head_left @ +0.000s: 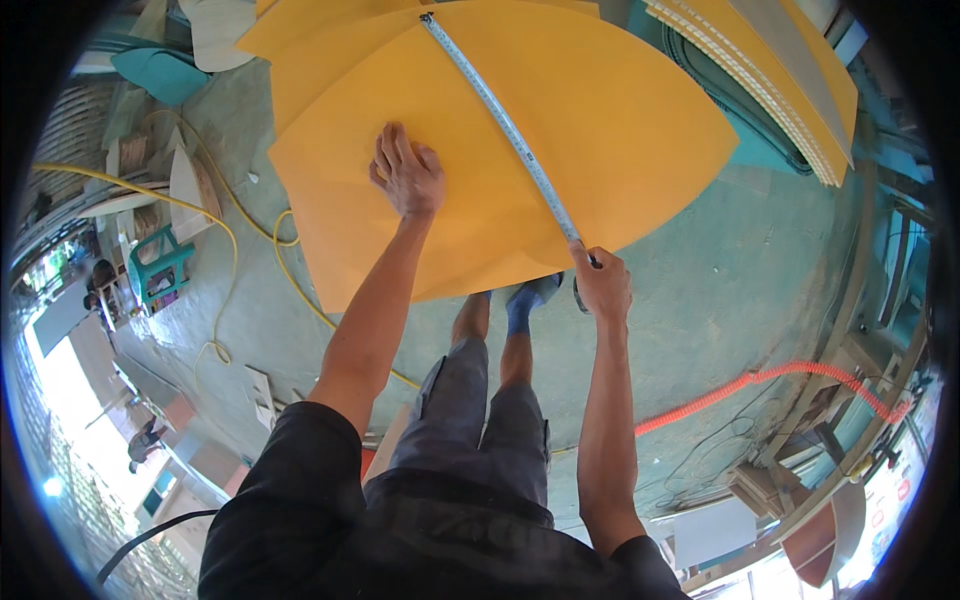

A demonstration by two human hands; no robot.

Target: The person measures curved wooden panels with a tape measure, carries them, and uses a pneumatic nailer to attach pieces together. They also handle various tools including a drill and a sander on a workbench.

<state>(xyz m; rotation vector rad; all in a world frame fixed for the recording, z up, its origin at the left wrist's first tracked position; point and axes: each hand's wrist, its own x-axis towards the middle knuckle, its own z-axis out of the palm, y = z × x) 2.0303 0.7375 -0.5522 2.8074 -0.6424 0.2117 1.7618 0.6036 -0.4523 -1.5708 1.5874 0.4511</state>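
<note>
Tape [508, 127] stretched slantwise over yellow sheet [640, 120], end hook at far edge, near end at edge closest to person [440, 430]. Right hand [604, 285] closed round tape's near end; left hand [408, 178] palm down on sheet, fingers loosely bent, gripping nothing. Sheet spread in front of person, over floor [720, 290]; support beneath hidden. Measuring looks well along: tape laid out end to end. Reading perhaps left to take; no mark on sheet that I can make out.
</note>
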